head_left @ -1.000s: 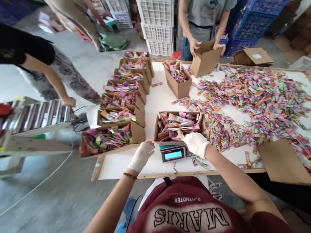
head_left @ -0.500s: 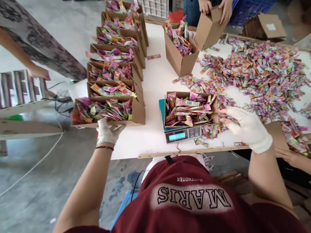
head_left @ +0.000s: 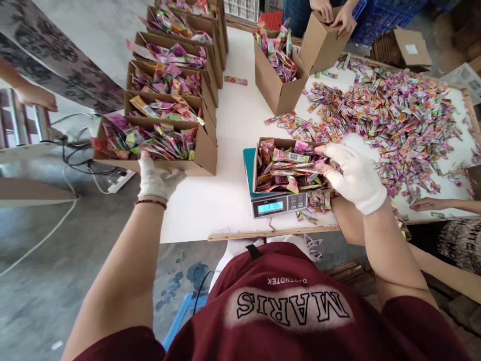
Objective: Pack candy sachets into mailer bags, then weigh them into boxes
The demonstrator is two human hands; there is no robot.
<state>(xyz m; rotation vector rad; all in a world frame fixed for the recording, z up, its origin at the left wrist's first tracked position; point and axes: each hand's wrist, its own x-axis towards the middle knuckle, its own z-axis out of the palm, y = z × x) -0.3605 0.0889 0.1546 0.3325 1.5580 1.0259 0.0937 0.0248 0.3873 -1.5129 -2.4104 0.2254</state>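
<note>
My left hand, in a white glove with bare fingertips, grips the near wall of a cardboard box filled with small colourful packets, its thumb over the rim. This box is the nearest of a row at the left. At the centre, another packet-filled cardboard box sits on a digital scale with a lit display. My right hand, gloved likewise, reaches over that box's right end. Its finger and thumb are apart and touch the packets inside.
A large heap of loose packets covers the right of the white table. Behind the scale stands a full tall box; a co-worker's hands hold another box beside it. Another person's hand is at the right, and one at the left.
My right hand has moved left from the loose packets to the box on the scale. My left hand and the box row have shifted away and leftward. The scale's display reading has changed.
</note>
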